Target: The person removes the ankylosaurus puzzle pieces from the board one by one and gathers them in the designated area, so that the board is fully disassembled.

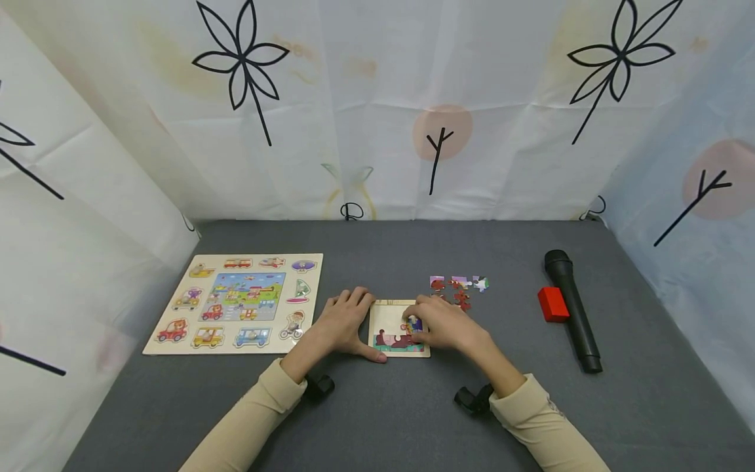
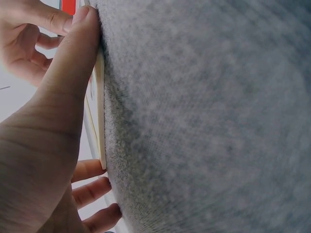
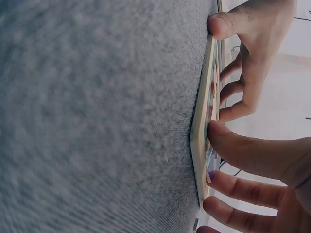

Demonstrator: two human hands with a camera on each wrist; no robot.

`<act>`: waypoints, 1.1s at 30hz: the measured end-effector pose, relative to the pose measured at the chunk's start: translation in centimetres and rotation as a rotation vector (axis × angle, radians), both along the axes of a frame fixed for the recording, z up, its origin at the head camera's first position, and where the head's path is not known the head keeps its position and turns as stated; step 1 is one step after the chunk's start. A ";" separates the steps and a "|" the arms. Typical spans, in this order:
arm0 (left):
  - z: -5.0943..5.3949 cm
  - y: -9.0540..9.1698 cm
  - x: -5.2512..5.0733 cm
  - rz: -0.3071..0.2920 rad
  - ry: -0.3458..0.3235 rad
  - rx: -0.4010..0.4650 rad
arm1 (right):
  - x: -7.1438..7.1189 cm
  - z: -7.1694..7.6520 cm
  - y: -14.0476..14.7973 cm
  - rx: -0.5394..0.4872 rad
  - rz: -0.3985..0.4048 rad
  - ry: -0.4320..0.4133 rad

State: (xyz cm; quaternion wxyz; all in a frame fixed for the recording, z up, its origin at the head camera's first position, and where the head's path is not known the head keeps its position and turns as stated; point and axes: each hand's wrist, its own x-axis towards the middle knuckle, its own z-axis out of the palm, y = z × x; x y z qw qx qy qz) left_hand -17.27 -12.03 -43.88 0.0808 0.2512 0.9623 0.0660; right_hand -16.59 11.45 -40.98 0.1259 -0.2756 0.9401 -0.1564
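Observation:
A small wooden puzzle tray (image 1: 392, 305) lies flat on the grey table, with joined pieces (image 1: 396, 344) along its lower part. My left hand (image 1: 345, 321) rests at the tray's left side, its thumb against the front left corner and its fingers spread near the far left corner. Over the tray's right side, my right hand (image 1: 446, 322) pinches a colourful puzzle piece (image 1: 415, 324) between thumb and index finger. In the right wrist view that piece (image 3: 211, 170) lies slightly tilted at the tray (image 3: 196, 145), with the other fingertips by the tray's edge.
Several loose puzzle pieces (image 1: 460, 282) lie behind my right hand. To the left is a large picture board (image 1: 177, 347). At the right lie a black microphone (image 1: 577, 314) and a red block (image 1: 553, 304), touching or nearly so. Printed cloth walls (image 1: 377, 131) surround the table.

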 end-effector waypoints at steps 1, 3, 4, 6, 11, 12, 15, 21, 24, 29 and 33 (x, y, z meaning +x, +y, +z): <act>0.0 0.0 0.0 -0.001 0.001 0.001 | 0.0 0.0 0.0 -0.003 -0.004 -0.002; 0.0 0.0 0.0 -0.001 0.003 0.003 | 0.0 0.0 0.0 -0.012 -0.004 -0.003; 0.0 0.0 0.0 -0.001 0.006 0.003 | 0.0 0.1 0.0 -0.017 -0.003 -0.004; 0.0 0.0 0.0 -0.001 0.011 0.001 | 0.0 0.1 -0.1 -0.025 0.002 -0.002; 0.0 0.0 0.0 -0.004 0.019 0.002 | -0.1 0.2 -0.1 -0.030 0.013 0.002; 0.0 0.0 0.0 -0.004 0.019 0.001 | 0.0 0.2 -0.1 -0.031 0.016 0.003; -0.1 0.1 -0.1 -0.001 0.018 -0.001 | 0.0 0.2 0.0 -0.039 0.022 0.000; -0.1 0.1 0.0 0.004 0.001 -0.002 | 0.0 0.3 0.4 -0.056 0.046 0.011; 0.0 0.1 0.0 0.007 -0.002 -0.004 | 0.0 0.5 0.7 -0.063 0.045 0.025; -0.1 0.1 0.0 0.005 -0.003 -0.001 | -0.1 0.6 1.6 -0.048 0.030 0.052; 0.0 0.0 0.1 0.004 -0.002 0.002 | -0.3 0.7 2.6 -0.044 0.006 0.077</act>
